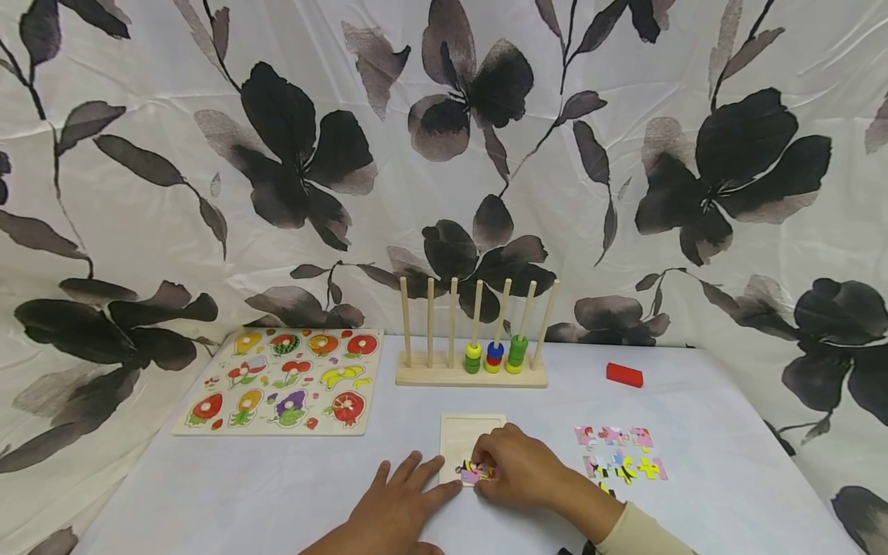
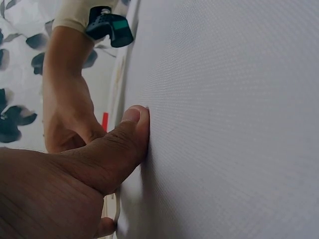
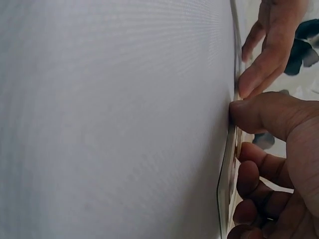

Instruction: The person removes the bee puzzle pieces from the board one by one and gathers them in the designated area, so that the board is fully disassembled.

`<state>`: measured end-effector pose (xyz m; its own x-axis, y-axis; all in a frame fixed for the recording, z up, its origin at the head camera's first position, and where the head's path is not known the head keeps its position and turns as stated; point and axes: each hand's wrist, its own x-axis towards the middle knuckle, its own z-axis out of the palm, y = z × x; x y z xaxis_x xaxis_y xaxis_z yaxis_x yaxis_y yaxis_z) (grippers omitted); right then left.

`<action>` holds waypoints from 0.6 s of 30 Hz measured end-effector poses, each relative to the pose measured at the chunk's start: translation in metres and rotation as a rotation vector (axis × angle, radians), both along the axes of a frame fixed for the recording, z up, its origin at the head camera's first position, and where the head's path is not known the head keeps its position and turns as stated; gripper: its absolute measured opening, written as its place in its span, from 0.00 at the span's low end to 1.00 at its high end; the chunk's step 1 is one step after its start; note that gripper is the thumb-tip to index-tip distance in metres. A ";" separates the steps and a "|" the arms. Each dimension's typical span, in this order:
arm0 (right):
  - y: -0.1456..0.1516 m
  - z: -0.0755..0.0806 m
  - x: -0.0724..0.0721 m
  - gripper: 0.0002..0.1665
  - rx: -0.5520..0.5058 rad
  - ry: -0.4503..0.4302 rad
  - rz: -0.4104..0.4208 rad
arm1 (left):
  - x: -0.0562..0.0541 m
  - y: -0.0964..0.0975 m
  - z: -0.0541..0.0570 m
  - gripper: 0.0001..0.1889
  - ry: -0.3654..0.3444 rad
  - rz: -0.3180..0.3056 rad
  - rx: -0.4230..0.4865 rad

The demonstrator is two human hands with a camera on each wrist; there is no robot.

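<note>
A small wooden puzzle tray (image 1: 454, 432) lies on the white table, with a few pink, yellow and black jigsaw pieces (image 1: 469, 472) along its bottom. My right hand (image 1: 523, 470) bends over the lower right corner and pinches a jigsaw piece there, mostly hidden by the fingers. Seen from the right wrist, the right thumb (image 3: 246, 115) meets the tray's edge while the index finger (image 3: 256, 154) lies over its top. Spread fingers of my left hand (image 1: 398, 501) rest at the tray's lower left edge; the left thumb (image 2: 132, 129) touches the tabletop in the left wrist view.
Several loose jigsaw pieces (image 1: 613, 437) lie in rows right of the tray. Behind stands a wooden peg stand (image 1: 423, 376) with coloured rings. A fruit puzzle board (image 1: 267, 426) is at left, and a red block (image 1: 624, 375) at right. Floral cloth (image 1: 590, 231) hangs behind the table.
</note>
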<state>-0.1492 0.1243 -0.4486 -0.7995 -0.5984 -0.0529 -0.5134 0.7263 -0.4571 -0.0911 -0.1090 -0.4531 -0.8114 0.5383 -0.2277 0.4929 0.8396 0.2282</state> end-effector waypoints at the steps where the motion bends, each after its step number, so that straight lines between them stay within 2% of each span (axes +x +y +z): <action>1: 0.000 0.000 0.000 0.15 -0.002 0.000 0.002 | 0.000 0.000 0.000 0.43 0.002 -0.003 0.000; 8: 0.004 0.001 0.001 0.15 0.011 0.006 -0.036 | 0.000 0.000 -0.002 0.42 0.016 -0.011 -0.002; 18: 0.028 0.004 0.004 0.15 0.005 0.014 -0.079 | -0.001 0.000 0.001 0.42 -0.015 0.004 -0.005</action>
<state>-0.1451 0.1522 -0.4450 -0.8450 -0.5329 -0.0441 -0.4604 0.7670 -0.4469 -0.0924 -0.1085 -0.4522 -0.8097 0.5343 -0.2425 0.4865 0.8424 0.2318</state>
